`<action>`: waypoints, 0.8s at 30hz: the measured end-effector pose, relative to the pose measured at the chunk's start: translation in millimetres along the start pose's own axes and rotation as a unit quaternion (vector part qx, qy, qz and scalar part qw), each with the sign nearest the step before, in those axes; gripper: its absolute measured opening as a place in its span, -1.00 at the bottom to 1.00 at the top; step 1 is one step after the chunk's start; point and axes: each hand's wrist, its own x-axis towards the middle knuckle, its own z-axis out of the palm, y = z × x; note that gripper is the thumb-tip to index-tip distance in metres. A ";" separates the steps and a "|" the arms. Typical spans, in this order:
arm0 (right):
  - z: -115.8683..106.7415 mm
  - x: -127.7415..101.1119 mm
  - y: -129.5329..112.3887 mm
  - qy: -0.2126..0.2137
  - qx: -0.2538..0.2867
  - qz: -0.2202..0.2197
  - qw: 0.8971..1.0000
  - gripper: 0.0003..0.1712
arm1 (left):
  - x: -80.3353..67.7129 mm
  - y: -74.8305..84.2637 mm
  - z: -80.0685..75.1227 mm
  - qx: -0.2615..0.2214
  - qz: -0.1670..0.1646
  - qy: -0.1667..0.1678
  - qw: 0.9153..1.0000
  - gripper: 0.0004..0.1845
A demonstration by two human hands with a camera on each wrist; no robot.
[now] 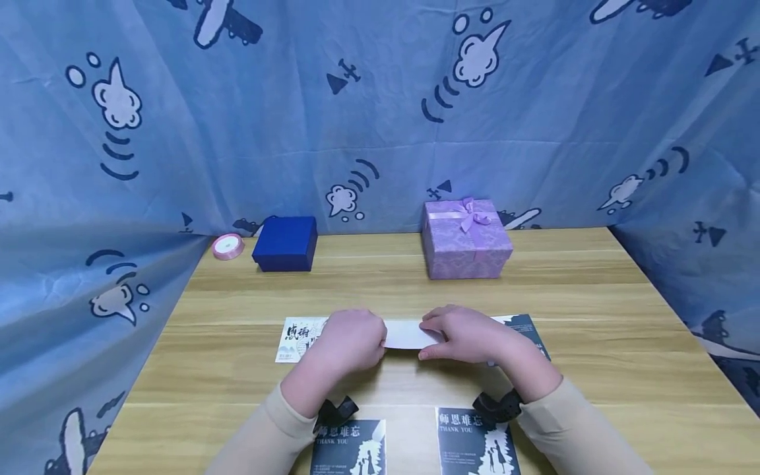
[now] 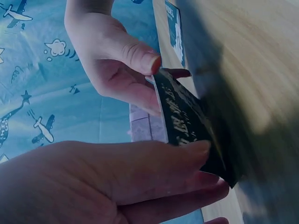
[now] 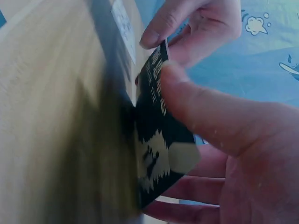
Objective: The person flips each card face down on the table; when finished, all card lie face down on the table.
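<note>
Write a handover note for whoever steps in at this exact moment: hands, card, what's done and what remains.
Left hand: pinches the left end of the dark greeting card, thumb on top.
Right hand: pinches the right end of the same card.
The card is held just above the wooden table, white back facing up, printed side down.
A light card and a dark card lie flat under the hands; two thank-you cards sit at the near edge.
Blue box, purple gift box and ribbon roll stand at the back, untouched.
Done: one card picked up. Left: probably folding or placing it.
</note>
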 end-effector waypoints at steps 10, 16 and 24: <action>12.1 3.9 -8.0 0.027 -0.041 -0.002 0.999 -0.12 | 4.7 -1.9 8.9 -0.030 -0.002 -0.047 0.998 -0.53; 13.9 3.7 -13.6 0.028 -0.082 0.005 0.996 -0.12 | 8.9 -3.9 16.0 -0.047 0.005 -0.037 0.998 -0.37; 15.1 5.7 -16.9 0.018 -0.103 0.018 0.994 -0.08 | 10.8 -4.7 20.6 -0.037 0.006 -0.038 0.999 -0.29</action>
